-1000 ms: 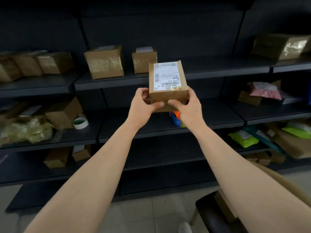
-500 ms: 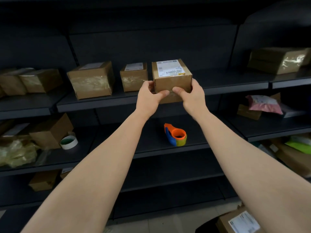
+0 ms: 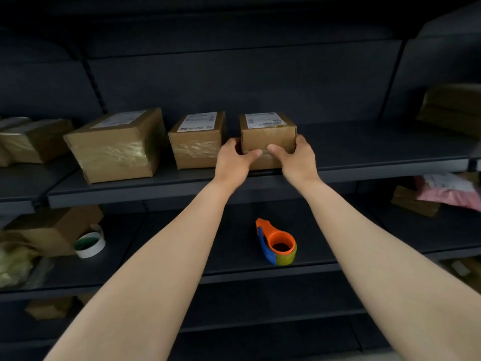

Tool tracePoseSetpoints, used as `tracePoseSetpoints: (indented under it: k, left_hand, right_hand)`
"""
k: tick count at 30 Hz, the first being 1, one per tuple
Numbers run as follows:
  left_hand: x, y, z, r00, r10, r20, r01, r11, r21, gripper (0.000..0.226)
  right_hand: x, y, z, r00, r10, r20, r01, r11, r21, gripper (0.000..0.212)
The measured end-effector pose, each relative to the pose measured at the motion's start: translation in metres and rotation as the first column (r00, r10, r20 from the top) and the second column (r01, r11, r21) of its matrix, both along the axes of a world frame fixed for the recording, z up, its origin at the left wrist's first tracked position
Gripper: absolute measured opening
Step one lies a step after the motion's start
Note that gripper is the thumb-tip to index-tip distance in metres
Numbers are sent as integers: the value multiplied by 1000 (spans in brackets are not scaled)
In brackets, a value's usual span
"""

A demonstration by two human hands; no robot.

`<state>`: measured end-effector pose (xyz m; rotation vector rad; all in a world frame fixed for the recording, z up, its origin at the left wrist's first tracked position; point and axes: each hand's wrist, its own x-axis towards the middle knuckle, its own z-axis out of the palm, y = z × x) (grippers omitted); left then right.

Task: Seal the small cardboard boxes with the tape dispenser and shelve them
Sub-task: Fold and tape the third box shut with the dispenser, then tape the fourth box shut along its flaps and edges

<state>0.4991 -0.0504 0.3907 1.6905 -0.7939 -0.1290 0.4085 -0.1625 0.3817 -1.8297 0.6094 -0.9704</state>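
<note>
A small taped cardboard box (image 3: 268, 135) with a white label on top sits on the upper dark shelf (image 3: 377, 162), near its front edge. My left hand (image 3: 235, 161) grips its left side and my right hand (image 3: 295, 157) grips its right side, both thumbs across the front face. Just left of it stand a second small labelled box (image 3: 196, 142) and a larger taped box (image 3: 117, 147). The orange and blue tape dispenser (image 3: 277, 243) lies on the shelf below, between my forearms.
More taped boxes sit at the far left (image 3: 33, 142) and far right (image 3: 453, 110) of the upper shelf. On the lower shelf are a tape roll (image 3: 89, 243), an open carton (image 3: 56, 227), crumpled plastic (image 3: 15, 264) and a pink mailer (image 3: 450, 188).
Both hands carried the box up and forward from mid-air and set it onto the upper shelf beside the other small box. The view has moved closer to the shelves.
</note>
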Motion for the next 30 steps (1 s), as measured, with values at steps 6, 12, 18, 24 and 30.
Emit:
tracePoseSetpoints:
  k: [6,12,18,24,30]
  left_hand:
    - [15,-23,0,997,75,18,-76,995,66,54]
    - [13,-21,3,996,86,11,-86,993,83,76]
    - [-13,11,3,974,81,211,-73,996,-45,71]
    - [-53,42,-2,962,-97,256,152,967,-203,58]
    - [-102,58,-39,920,-359,156,380,915,-133,54]
  right_hand:
    - [17,-22,4,994,-21,-112,19,1000,-18,48]
    - [14,-17,8,992,-33,-125,32,999,-16,64]
    - [-14,15,13,995,-100,26,101,993,-61,80]
    - [-62,65,0,964,-237,120,242,970,-29,79]
    - [-137,108,-41,885,-462,62,460,887,44,77]
